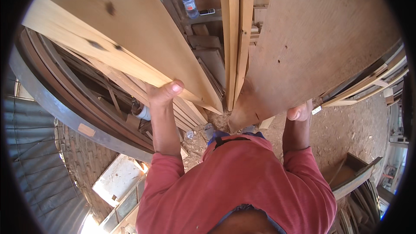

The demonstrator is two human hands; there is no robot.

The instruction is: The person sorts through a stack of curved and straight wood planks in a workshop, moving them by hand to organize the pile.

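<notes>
My left hand (164, 93) is wrapped round the edge of a pale wooden board (125, 26) with dark knots. Its thumb lies over the edge, while the fingers are mostly hidden. On the other side, my right hand (300, 111) grips a broad, thin plywood sheet (320, 39) by its edge, thumb in front and fingers behind. Both pieces stand on end, tilted away from each other toward the top. Between them rise narrow upright timbers (239, 30), which neither hand touches.
A water bottle (190, 5) and a mobile phone (207, 11) lie at the far side. Curved dark frame pieces (82, 99) are stacked at left. Wood shavings cover the floor (357, 121), and a wooden box (351, 173) sits at right.
</notes>
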